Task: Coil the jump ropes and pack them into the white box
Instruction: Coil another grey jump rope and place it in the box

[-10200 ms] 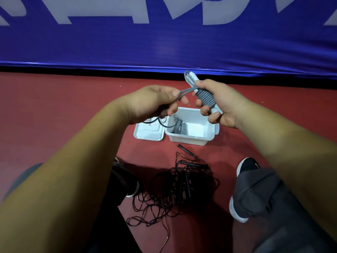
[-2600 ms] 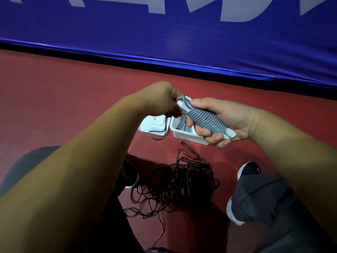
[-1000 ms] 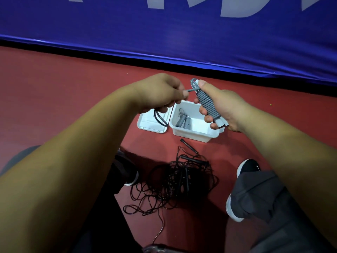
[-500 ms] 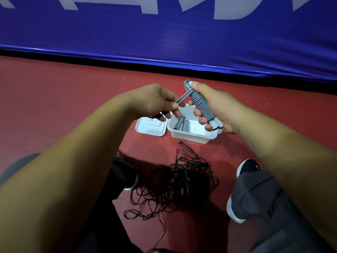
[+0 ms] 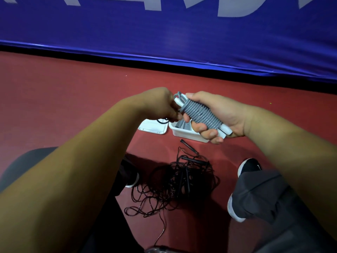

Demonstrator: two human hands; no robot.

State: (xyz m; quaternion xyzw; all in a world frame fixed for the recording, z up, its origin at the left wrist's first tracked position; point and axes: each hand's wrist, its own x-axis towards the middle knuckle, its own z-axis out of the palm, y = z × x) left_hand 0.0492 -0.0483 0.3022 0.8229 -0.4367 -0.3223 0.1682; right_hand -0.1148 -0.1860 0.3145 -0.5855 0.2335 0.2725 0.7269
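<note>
Red floor (image 5: 73, 99) meets a blue banner wall (image 5: 164, 33).

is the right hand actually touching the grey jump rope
Touching. The head view shows the right hand with its fingers curled round the coiled grey jump rope, which lies across the palm.

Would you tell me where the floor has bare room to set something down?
Bare red floor lies left of the lid, up to the blue banner. Crowded: between the shoes, where tangled black ropes lie before the white box.
</note>
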